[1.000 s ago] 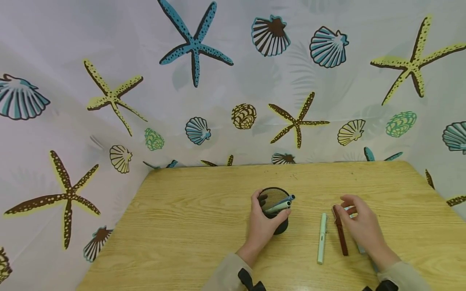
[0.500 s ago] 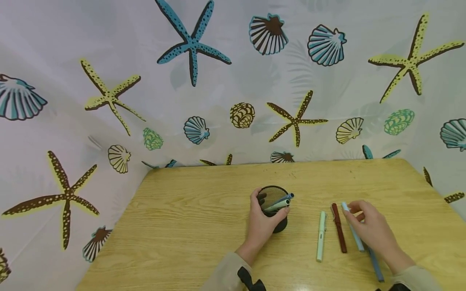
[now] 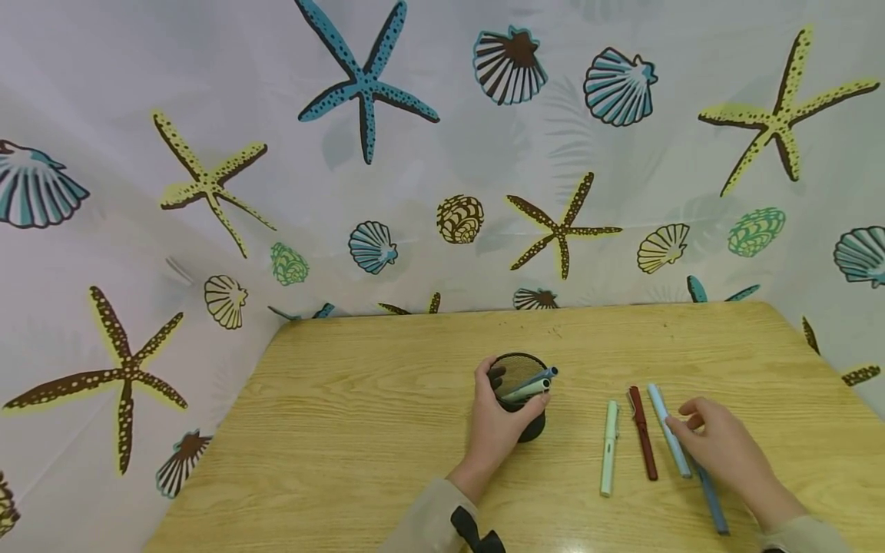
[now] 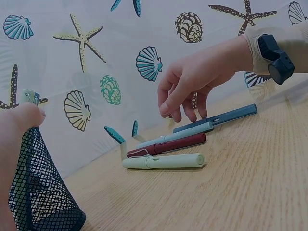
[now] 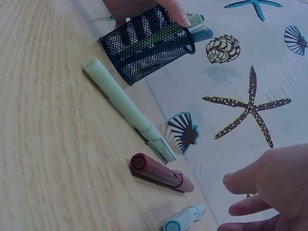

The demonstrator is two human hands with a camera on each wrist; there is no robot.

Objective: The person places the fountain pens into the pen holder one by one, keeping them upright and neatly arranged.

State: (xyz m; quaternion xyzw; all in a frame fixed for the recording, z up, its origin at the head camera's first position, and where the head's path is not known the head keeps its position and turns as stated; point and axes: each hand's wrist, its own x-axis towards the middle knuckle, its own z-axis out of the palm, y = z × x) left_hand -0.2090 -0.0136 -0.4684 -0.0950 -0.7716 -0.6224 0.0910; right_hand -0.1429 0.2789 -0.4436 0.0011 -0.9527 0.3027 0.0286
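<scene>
My left hand [image 3: 499,430] held the cup [image 3: 532,432] near its rim, thumb on one side and fingers round the other; inside, two pens [image 3: 532,388] leaned to the right. My right hand [image 3: 722,445] hung loosely bent, thumb and fingers apart, with hold of nothing, over the dark blue pen [image 3: 711,501]; whether a fingertip touched it I couldn't tell. That pen lay right under this hand, much the nearer of the two, its long axis running away from me and slanting left, its far part hidden from above. Just left of it lay the light blue pen [image 3: 674,444], then the red pen [image 3: 644,434] and the green pen [image 3: 608,449], roughly parallel on the tabletop [image 3: 346,415]. Beyond hung patterned fabric [image 3: 415,177].
</scene>
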